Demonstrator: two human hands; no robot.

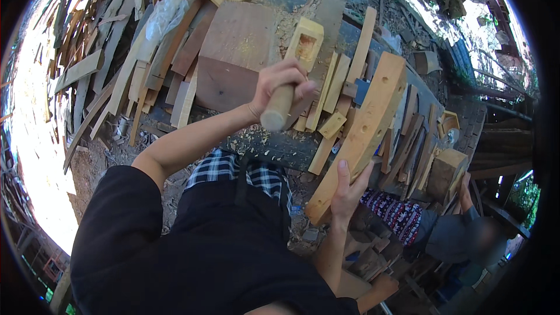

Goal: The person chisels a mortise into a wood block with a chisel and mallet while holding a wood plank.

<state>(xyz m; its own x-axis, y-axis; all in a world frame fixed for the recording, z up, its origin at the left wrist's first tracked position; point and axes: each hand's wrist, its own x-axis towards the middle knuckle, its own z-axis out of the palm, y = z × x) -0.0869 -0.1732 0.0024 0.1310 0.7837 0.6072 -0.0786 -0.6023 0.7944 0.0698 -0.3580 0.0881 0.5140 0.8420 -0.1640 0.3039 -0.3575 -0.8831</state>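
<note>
My left hand (283, 84) is closed round a thick, round pale wooden stick (277, 107), its blunt end facing me; I cannot make out its far end. Just beyond that hand, a yellowish wooden block with a hollowed recess (308, 44) rests on the bench among shavings. In my right hand (351, 189) is the near end of a long wooden beam (364, 122) with several round holes. The beam slants away to the far right, over smaller wood pieces. My right thumb lies along its face, and the other fingers are mostly hidden behind it.
A large squared wood block (233, 52) stands on the bench, left of the hollowed piece. Stacked offcuts (111, 52) fill the left, with a clear plastic bag (163, 20). At the right, another person (449, 236) has a hand on a wood block (446, 172).
</note>
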